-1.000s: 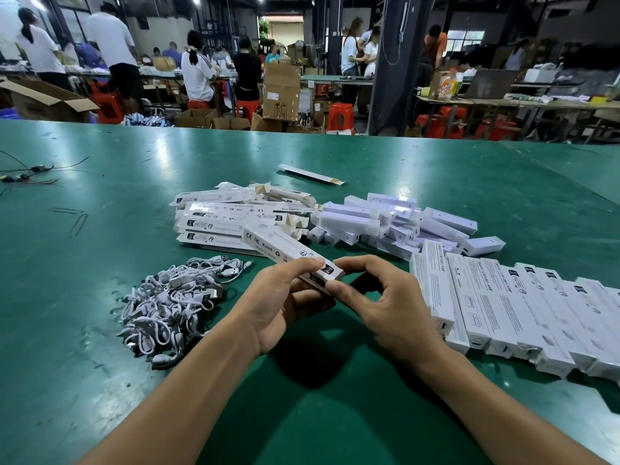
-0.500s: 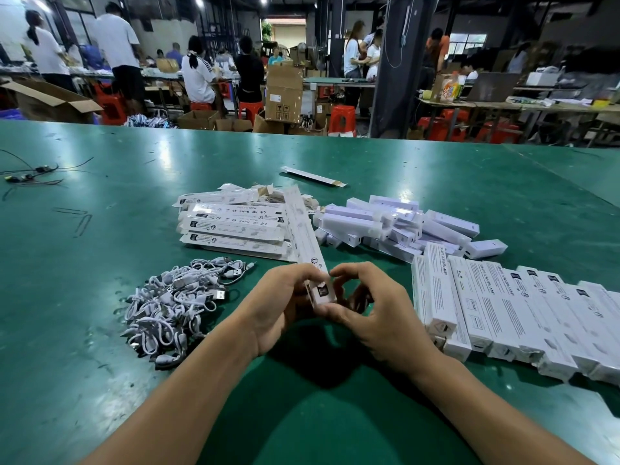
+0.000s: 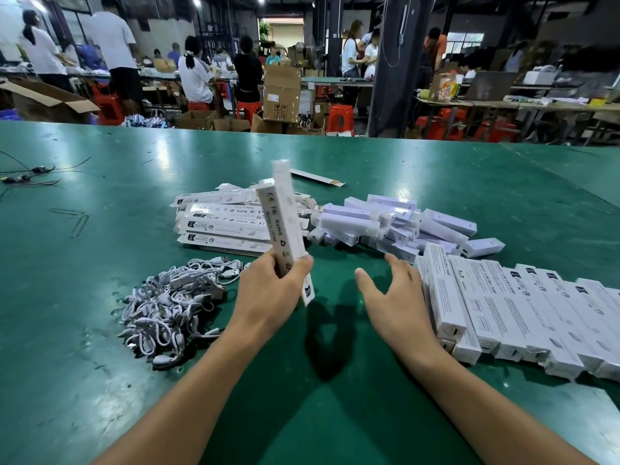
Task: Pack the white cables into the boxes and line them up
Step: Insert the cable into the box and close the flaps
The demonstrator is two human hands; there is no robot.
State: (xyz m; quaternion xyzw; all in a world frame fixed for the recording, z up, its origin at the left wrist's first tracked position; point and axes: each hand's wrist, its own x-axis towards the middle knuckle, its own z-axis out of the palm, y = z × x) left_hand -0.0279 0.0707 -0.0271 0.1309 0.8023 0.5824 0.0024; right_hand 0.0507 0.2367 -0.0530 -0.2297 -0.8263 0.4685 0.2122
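— While the green table (image 3: 100, 347) fills the frame, what lies on it?
— Along the right side, a row of packed boxes (image 3: 510, 307) lies side by side. At centre are a stack of flat boxes (image 3: 224, 228) and a jumble of small white cartons (image 3: 385, 223). To the left sits a heap of white cables (image 3: 171, 307).
— And the box in play?
— One box (image 3: 285, 223) stands nearly upright above the table, its top leaning slightly left. The left hand (image 3: 271, 297) grips its lower end, fingers wrapped round it. The right hand (image 3: 392, 297) holds nothing, its fingers spread just beside the row's nearest box; whether it touches cannot be told.
— Which way next?
— The row lies to the right of the held box, the cables to its left. The right hand is nearer the row, the left nearer the cables. Whether a cable is already inside is not visible.
— What differs from half a second before?
— Then both hands pinched the box's near end as it lay low, pointing away. Now it is raised on end, and the right hand has let go.
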